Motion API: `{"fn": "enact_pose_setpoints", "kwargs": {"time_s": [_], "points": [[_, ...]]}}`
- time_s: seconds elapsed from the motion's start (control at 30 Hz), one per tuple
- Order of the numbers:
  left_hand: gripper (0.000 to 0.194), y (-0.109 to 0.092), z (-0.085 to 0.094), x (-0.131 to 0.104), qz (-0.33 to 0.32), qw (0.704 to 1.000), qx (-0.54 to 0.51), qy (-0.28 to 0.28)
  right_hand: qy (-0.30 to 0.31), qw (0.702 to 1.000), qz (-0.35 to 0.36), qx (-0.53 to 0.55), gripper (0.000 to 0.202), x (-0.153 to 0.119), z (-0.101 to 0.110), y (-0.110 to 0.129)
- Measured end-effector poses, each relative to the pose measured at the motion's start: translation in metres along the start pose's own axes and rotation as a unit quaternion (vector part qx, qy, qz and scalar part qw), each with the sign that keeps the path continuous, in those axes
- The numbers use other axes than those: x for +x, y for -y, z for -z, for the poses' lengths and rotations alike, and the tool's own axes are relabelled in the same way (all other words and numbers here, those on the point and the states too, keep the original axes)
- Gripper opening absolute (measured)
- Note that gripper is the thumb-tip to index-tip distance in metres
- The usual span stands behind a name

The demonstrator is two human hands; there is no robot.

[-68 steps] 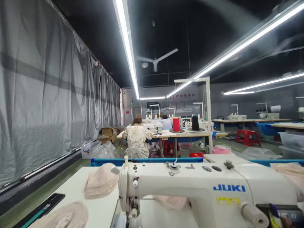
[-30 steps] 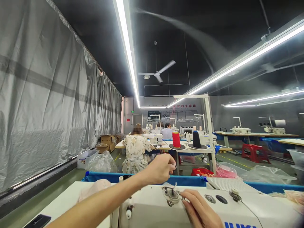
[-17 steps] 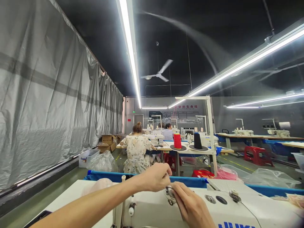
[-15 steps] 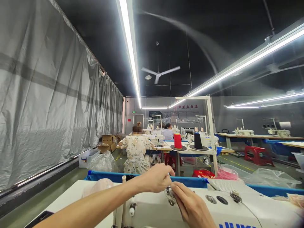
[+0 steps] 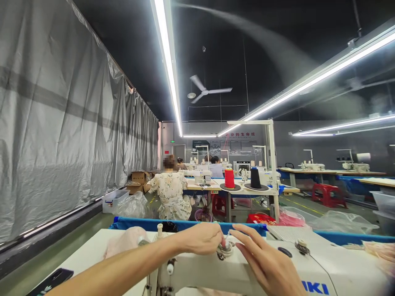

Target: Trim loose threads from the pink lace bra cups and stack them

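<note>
A white sewing machine with blue lettering stretches across the bottom of the head view. My left hand reaches over its top, fingers pinched at a small round metal part; what lies between the fingertips is too small to name. Just right of that part is my right hand, its fingers spread and slightly bent over the machine's top. Pale pink cloth lies on the white table behind my left forearm.
A dark phone lies at the lower left. Beyond the blue cloth edge, a seated person faces away. Red and black thread cones stand on a table behind a white post.
My right hand has moved right and its fingers have spread away from the metal part. My left hand has lowered onto that part. The view has shifted slightly.
</note>
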State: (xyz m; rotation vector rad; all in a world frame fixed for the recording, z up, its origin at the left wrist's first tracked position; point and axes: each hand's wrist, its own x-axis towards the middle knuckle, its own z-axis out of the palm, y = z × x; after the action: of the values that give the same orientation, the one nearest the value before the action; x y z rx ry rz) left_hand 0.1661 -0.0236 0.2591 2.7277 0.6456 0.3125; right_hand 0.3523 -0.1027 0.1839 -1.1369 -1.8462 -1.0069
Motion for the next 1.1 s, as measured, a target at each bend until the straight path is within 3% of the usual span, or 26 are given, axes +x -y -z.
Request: {"fn": "enact_pose_setpoints", "kwargs": {"time_s": [0.27, 0.5, 0.6, 0.7, 0.8, 0.9, 1.0, 1.1], "points": [[0.031, 0.013, -0.008, -0.007, 0.083, 0.996, -0.015, 0.031, 0.043, 0.998, 0.0, 0.036, 0.027, -0.012, -0.009, -0.004], [0.017, 0.004, -0.004, 0.024, 0.153, 0.975, 0.144, 0.067, 0.07, 0.997, -0.019, 0.008, 0.023, -0.023, -0.018, -0.013], [0.018, -0.009, -0.001, 0.044, 0.142, 0.963, 0.218, 0.067, 0.067, 0.997, -0.038, -0.007, 0.022, -0.028, -0.022, -0.018], [0.012, -0.021, -0.007, 0.053, 0.076, 0.96, 0.259, 0.073, 0.068, 0.996, -0.062, -0.011, 0.022, -0.031, -0.023, -0.02], [0.025, -0.022, -0.021, 0.04, 0.015, 0.954, 0.289, 0.074, 0.08, 0.994, -0.078, 0.001, 0.022, -0.034, -0.022, -0.019], [0.039, -0.008, -0.031, 0.012, 0.015, 0.946, 0.321, 0.047, 0.082, 0.993, -0.085, 0.025, 0.019, -0.038, -0.022, -0.018], [0.031, 0.014, -0.028, -0.006, 0.061, 0.936, 0.346, -0.005, 0.074, 0.992, -0.096, 0.039, 0.017, -0.042, -0.025, -0.02], [0.02, 0.027, -0.018, 0.001, 0.078, 0.93, 0.359, -0.027, 0.071, 0.991, -0.099, 0.049, 0.017, -0.045, -0.029, -0.024]]}}
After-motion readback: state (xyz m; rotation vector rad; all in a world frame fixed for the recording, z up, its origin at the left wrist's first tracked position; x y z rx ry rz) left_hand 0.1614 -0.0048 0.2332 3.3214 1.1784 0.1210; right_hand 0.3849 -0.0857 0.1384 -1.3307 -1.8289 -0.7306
